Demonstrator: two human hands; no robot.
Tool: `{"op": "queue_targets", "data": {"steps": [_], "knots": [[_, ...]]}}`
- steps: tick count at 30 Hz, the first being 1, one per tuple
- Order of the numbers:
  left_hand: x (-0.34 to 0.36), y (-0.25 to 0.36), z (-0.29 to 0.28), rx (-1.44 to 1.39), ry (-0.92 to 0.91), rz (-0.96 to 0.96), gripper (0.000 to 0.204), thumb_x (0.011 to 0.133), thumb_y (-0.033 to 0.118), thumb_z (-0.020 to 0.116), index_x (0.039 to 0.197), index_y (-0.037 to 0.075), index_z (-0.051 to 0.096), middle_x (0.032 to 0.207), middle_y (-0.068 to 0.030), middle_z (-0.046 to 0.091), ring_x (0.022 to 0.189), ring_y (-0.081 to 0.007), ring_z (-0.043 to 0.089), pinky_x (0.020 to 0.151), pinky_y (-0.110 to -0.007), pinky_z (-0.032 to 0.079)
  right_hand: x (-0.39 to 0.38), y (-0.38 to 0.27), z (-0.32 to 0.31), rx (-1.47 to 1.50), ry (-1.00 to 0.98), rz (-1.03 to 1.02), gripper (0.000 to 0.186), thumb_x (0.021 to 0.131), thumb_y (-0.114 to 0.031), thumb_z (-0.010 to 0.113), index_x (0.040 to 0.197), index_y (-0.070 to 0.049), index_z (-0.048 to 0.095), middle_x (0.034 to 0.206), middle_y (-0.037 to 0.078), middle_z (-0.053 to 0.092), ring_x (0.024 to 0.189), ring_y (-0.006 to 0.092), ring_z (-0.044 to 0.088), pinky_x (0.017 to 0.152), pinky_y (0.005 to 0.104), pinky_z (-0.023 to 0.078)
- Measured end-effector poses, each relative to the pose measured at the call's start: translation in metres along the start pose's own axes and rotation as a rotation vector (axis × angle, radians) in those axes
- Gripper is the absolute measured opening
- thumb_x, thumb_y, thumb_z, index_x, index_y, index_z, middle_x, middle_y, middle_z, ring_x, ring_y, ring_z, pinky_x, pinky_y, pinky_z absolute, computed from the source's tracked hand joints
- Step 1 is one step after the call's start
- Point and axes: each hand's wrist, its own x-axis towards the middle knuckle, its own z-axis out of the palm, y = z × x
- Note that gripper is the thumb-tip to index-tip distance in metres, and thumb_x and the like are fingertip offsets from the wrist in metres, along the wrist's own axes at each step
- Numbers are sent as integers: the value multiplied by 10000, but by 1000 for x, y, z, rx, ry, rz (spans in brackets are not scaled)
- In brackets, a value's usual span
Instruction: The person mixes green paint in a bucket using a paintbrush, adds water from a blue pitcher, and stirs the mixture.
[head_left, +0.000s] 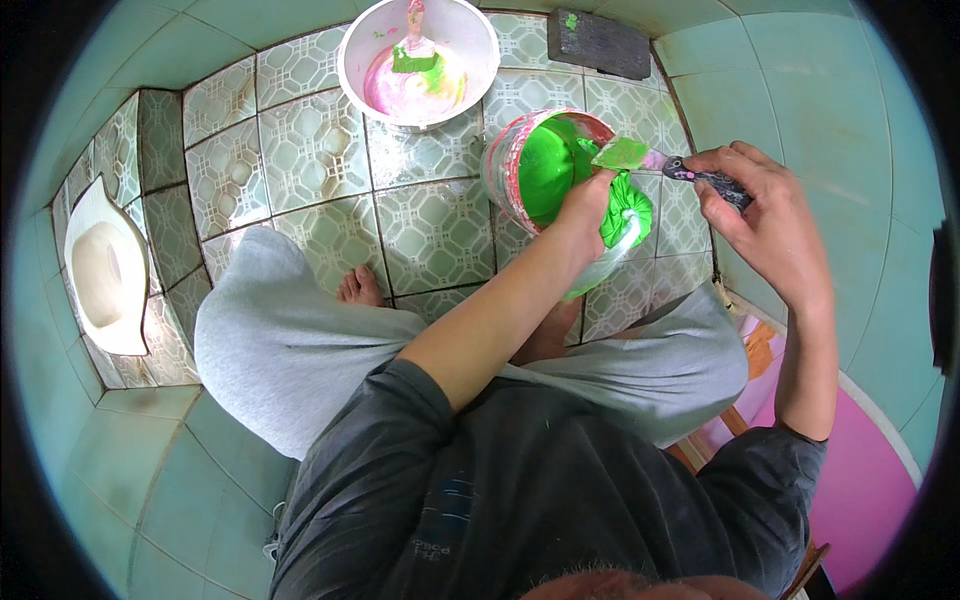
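My right hand (pixel 755 205) is closed around the dark handle (pixel 718 185) of a scraper, whose blade (pixel 620 153) is smeared green and sits over the right rim of a bucket (pixel 495 165) holding bright green paint (pixel 548 165). My left hand (pixel 590 210) reaches to that same rim, just below the blade, closed on crumpled, green-coated plastic (pixel 625 210) that hangs outside the bucket; some of its fingers are hidden by it.
A white basin (pixel 355 60) with pink and green residue and a brush (pixel 414 50) stands at the top. A dark block (pixel 598 45) lies top right. A squat toilet (pixel 105 265) is at left. Tiled walls surround me; my legs are folded on the tiled floor (pixel 300 150).
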Motion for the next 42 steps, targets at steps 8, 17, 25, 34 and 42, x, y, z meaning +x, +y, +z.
{"op": "queue_targets", "data": {"steps": [8,17,25,34,42], "knots": [[9,-11,-8,-177,-82,-16,169,956,189,516,1000,61,616,849,-82,655,727,-228,657,658,-391,558,22,-10,45,-391,-41,-132,199,806,-165,660,981,-77,691,877,147,636,783,330,651,701,423,523],[8,-13,-5,37,83,116,200,933,157,466,1053,36,571,982,-108,620,867,-202,627,712,-373,530,35,-19,75,-595,-128,-87,191,802,-173,670,974,-97,701,818,114,611,789,287,645,699,406,520],[12,-14,-2,96,139,124,208,911,141,491,1042,39,617,922,-85,638,793,-202,618,686,-362,493,43,-19,79,-739,-156,-139,160,777,-142,664,924,-103,711,816,107,615,790,266,653,686,393,524],[32,-30,-14,195,124,151,347,942,287,569,1208,64,564,1209,-82,607,1103,-161,569,894,-352,463,48,-18,89,-848,-186,-261,105,775,-91,610,847,-82,686,798,120,623,673,261,663,597,372,530],[5,-31,-1,85,135,179,311,980,236,492,1238,65,507,1221,-81,591,1087,-177,584,870,-368,485,39,-12,101,-861,-222,-228,101,752,-59,611,823,-52,682,835,145,645,726,247,690,620,337,552]]}}
